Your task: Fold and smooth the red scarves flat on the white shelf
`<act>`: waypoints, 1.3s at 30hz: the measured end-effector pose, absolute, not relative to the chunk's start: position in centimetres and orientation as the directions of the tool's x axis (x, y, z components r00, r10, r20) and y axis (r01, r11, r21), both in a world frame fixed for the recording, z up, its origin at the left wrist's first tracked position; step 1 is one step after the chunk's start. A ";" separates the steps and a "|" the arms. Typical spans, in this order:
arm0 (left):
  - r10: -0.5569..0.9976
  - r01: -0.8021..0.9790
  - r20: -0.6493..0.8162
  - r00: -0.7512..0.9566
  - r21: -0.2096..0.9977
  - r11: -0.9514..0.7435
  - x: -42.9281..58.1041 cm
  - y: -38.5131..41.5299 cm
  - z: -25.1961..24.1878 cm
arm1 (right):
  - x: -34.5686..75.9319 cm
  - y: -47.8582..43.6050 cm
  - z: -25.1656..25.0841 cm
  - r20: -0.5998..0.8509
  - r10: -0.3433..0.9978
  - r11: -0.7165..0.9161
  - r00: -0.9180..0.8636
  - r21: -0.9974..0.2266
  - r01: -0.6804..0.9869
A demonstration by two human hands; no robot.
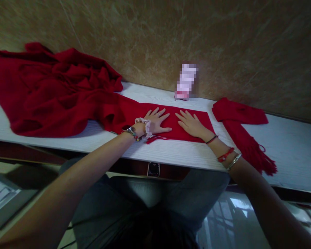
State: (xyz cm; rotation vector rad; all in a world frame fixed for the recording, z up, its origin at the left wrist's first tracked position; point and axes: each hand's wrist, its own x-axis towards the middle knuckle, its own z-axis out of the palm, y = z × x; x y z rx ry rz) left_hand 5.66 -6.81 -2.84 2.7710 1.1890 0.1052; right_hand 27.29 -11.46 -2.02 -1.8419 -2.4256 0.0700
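A strip of red cloth (197,121) lies flat on the white tabletop, its right end squared off. My left hand (157,121) rests palm down on it with the fingers spread. To its right, my right hand (190,123) is also laid flat on the strip, fingers stretched out and pointing left. Leftward, the cloth runs into a big crumpled heap of red fabric (49,93). Thin red strands (155,139) stick out at the front edge near my left wrist. Neither hand grips anything.
A folded red scarf (239,117) with a fringed end lies to the right. A phone-shaped object (186,81), blurred out, leans against the brown marbled wall (155,45). Below the edge of the white table (114,145), a phone (153,169) shows above my lap.
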 end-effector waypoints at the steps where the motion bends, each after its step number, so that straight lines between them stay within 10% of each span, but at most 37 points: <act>1: 0.726 0.717 0.017 0.688 0.139 -0.683 5.7 -6.8 -2.8 | 27.2 -11.5 -2.2 0.039 0.964 0.264 -0.262 -0.101 0.959; 13: 0.721 0.713 0.026 0.693 0.123 -0.690 5.7 -6.7 -3.0 | 35.1 -10.8 -2.2 0.224 0.965 -0.137 0.136 -0.013 0.990; 21: 0.732 0.724 0.020 0.681 0.132 -0.677 5.8 -6.6 -3.1 | 27.3 -13.3 -2.0 0.108 0.957 0.282 -0.268 -0.153 0.947; 33: 0.729 0.721 0.026 0.684 0.133 -0.680 5.8 -6.6 -2.8 | 34.5 -15.4 -2.9 0.200 0.980 -0.006 0.010 -0.023 1.000; 39: 0.724 0.714 0.041 0.688 0.137 -0.686 5.7 -7.0 -2.7 | 31.1 -12.5 -1.7 0.232 0.959 0.170 -0.165 0.000 0.985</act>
